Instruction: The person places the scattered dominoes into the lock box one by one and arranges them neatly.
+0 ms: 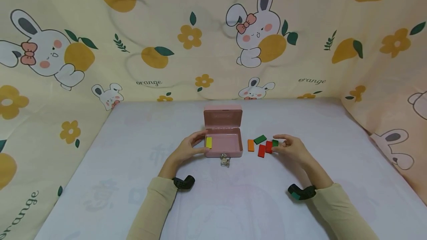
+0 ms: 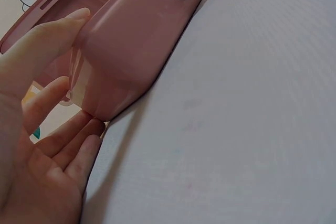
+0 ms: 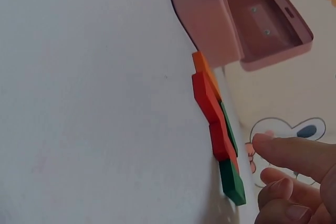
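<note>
The left hand (image 1: 186,147) grips the left side of an open, hinged pink box (image 1: 229,143), where a yellow block (image 1: 208,142) lies against the inner wall. Right of the box sit an orange block (image 1: 251,145), two red blocks (image 1: 261,151) and a green block (image 1: 260,139). The right hand (image 1: 291,149), fingers parted and holding nothing, reaches around a second green block (image 1: 275,143) (contact is unclear).

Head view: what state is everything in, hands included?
Pink box: upright on table.
Lid: open, raised.
Metal lock: too small to tell.
Yellow block: inside, at left end.
Orange block: lying on table.
Red blocks: both on table.
Green blocks: both on table.
Left hand: gripping box's left end.
Right hand: beside a green block, not gripping.
</note>
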The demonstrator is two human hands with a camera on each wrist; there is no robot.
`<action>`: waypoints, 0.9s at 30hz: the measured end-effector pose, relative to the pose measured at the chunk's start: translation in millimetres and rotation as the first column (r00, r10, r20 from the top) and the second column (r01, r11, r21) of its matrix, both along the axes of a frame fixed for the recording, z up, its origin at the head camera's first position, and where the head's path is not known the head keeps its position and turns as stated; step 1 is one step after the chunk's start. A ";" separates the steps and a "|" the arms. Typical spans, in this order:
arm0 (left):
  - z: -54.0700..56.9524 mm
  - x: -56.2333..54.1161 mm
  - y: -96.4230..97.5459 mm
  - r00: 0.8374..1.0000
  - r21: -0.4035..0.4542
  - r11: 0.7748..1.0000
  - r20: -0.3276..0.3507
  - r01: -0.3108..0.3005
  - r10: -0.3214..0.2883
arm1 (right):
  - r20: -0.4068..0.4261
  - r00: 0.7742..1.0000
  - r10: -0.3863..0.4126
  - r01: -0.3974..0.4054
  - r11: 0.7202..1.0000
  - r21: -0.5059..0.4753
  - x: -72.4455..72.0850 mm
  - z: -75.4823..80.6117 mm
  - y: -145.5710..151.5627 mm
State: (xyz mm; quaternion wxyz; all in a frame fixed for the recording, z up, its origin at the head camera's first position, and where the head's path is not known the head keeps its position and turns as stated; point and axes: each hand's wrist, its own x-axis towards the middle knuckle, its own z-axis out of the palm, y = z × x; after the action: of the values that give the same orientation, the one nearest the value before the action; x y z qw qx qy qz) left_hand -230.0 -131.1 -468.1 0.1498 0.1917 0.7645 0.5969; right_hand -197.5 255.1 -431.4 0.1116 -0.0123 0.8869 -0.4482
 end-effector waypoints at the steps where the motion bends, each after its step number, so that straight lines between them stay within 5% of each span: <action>1: 0.1 0.1 0.1 1.000 0.003 1.000 0.002 0.001 -0.001 | 0.007 1.000 -0.003 0.003 1.000 0.004 -0.4 -0.6 0.7; 27: -1.8 -2.3 -1.6 1.000 0.002 1.000 -0.026 0.013 -0.013 | 0.123 0.992 -0.034 0.037 0.999 -0.018 -4.9 -8.4 5.7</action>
State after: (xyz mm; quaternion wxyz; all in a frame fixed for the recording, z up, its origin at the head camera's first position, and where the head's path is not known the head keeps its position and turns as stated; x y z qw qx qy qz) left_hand -232.3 -132.7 -470.0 0.1437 0.2045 0.7645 0.5943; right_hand -202.4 260.8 -439.7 0.1577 0.0299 0.8739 -0.4588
